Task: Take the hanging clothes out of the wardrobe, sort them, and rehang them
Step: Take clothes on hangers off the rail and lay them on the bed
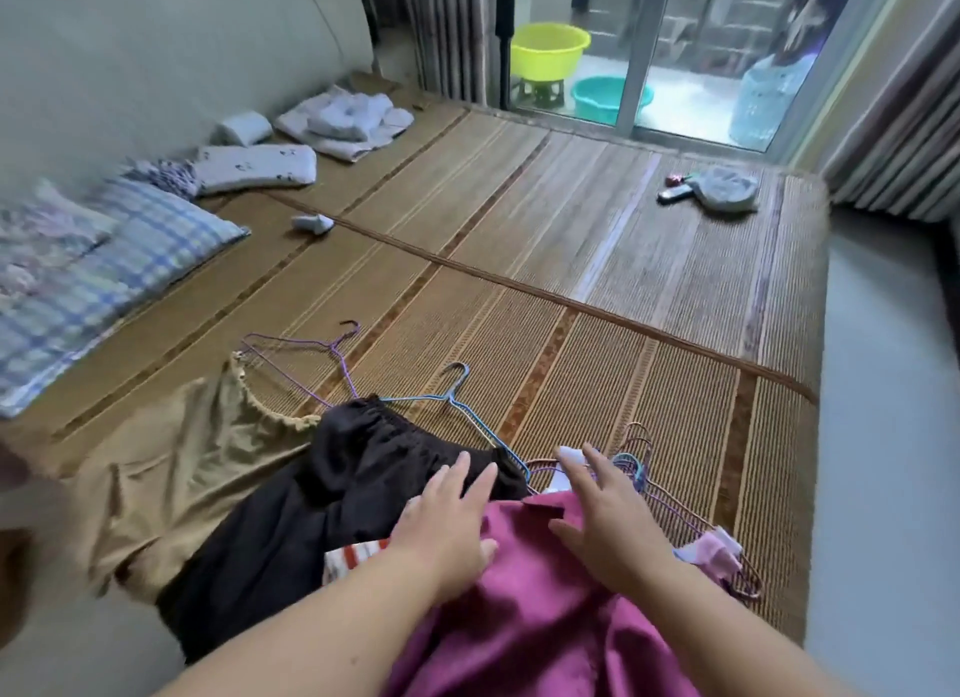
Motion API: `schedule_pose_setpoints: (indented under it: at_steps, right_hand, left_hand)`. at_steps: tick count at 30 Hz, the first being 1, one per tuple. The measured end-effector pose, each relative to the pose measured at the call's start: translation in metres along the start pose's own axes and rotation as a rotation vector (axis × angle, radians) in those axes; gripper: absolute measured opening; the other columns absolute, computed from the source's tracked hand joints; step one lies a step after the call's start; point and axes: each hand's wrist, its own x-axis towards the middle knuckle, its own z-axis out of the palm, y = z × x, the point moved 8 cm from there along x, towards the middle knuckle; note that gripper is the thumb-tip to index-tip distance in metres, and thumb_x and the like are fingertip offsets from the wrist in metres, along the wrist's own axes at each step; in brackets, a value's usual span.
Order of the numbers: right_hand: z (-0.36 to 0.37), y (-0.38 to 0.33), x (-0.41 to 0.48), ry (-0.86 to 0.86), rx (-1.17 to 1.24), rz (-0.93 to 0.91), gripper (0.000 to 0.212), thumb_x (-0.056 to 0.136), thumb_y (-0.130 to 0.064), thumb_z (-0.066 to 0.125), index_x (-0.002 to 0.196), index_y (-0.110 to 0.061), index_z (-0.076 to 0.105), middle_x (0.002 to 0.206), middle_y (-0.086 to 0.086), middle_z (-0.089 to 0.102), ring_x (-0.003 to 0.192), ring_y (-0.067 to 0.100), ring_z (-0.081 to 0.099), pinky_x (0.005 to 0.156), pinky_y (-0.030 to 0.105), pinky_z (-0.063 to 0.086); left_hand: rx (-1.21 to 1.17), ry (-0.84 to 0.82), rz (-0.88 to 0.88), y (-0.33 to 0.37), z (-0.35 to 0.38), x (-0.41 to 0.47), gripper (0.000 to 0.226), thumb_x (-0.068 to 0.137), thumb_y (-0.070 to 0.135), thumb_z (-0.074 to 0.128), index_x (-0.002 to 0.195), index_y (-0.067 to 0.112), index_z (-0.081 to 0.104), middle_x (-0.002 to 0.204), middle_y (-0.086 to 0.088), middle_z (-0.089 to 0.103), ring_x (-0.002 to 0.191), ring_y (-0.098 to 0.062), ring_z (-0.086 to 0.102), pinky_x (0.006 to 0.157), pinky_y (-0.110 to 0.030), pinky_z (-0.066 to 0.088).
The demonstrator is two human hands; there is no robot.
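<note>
Hands both flat, nothing gripped: left hand (447, 519) has straight fingers (460, 470) slightly apart, tips on the black garment (322, 488), heel against the magenta garment (545, 618). Right hand (608, 519) is spread wide too, palm over the magenta cloth, fingertips by a bunch of wire hangers (636, 462). Clothes heaped at near edge of the woven mat (571, 280), tan garment (182, 462) on the left, blue hanger (451, 392) & purple hanger (340, 350) just beyond.
</note>
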Motion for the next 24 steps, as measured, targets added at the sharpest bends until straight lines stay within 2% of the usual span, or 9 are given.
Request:
schedule_pose_setpoints:
  at_steps: [3, 7, 10, 14, 20, 24]
  right_hand:
    - [-0.034, -0.104, -0.008, 0.040, 0.051, -0.212, 0.077, 0.082, -0.039, 0.063, 0.147, -0.038, 0.021, 0.156, 0.001, 0.019, 0.142, 0.019, 0.023, 0.114, 0.029, 0.022]
    - [-0.065, -0.256, -0.025, 0.073, 0.114, -0.468, 0.071, 0.082, -0.034, 0.066, 0.145, -0.032, 0.032, 0.152, 0.001, 0.028, 0.138, 0.019, 0.032, 0.111, 0.026, 0.027]
    - [-0.083, -0.384, -0.052, 0.098, 0.085, -0.688, 0.066, 0.086, -0.038, 0.061, 0.144, -0.039, 0.029, 0.150, -0.006, 0.027, 0.134, 0.014, 0.035, 0.108, 0.024, 0.030]
    - [-0.080, -0.546, -0.104, 0.125, -0.015, -0.933, 0.068, 0.086, -0.044, 0.056, 0.145, -0.041, 0.022, 0.150, -0.007, 0.026, 0.135, 0.018, 0.035, 0.109, 0.031, 0.033]
    - [-0.025, -0.744, -0.198, 0.032, -0.034, -1.215, 0.066, 0.086, -0.050, 0.053, 0.144, -0.042, 0.023, 0.150, -0.008, 0.026, 0.134, 0.018, 0.036, 0.108, 0.033, 0.033]
    - [0.013, -0.840, -0.268, -0.037, -0.077, -1.399, 0.070, 0.083, -0.051, 0.054, 0.144, -0.045, 0.019, 0.151, -0.008, 0.024, 0.137, 0.018, 0.032, 0.110, 0.038, 0.030]
  left_hand:
    - [-0.036, 0.129, -0.047, -0.043, -0.059, -0.058, 0.079, 0.091, 0.046, 0.049, 0.151, 0.032, 0.000, 0.160, 0.000, -0.011, 0.147, -0.021, -0.005, 0.116, -0.045, 0.013]
    - [-0.036, 0.299, -0.151, -0.121, -0.126, -0.158, 0.078, 0.091, 0.043, 0.049, 0.151, 0.031, 0.002, 0.160, 0.001, -0.010, 0.147, -0.020, -0.008, 0.119, -0.044, 0.008]
    - [0.042, 0.457, -0.263, -0.187, -0.174, -0.242, 0.073, 0.092, 0.045, 0.044, 0.151, 0.033, 0.001, 0.160, 0.002, -0.007, 0.147, -0.022, -0.005, 0.118, -0.046, 0.008]
    - [0.131, 0.680, -0.510, -0.284, -0.227, -0.366, 0.066, 0.091, 0.050, 0.039, 0.149, 0.035, 0.011, 0.160, 0.003, 0.003, 0.146, -0.020, 0.002, 0.116, -0.050, 0.011]
    - [0.204, 0.829, -0.865, -0.406, -0.235, -0.560, 0.068, 0.091, 0.045, 0.043, 0.149, 0.038, 0.008, 0.159, 0.005, 0.001, 0.146, -0.019, -0.001, 0.114, -0.051, 0.003]
    - [0.187, 0.854, -1.068, -0.451, -0.222, -0.661, 0.064, 0.091, 0.046, 0.044, 0.147, 0.038, 0.013, 0.159, 0.003, 0.003, 0.146, -0.020, 0.000, 0.113, -0.055, 0.002]
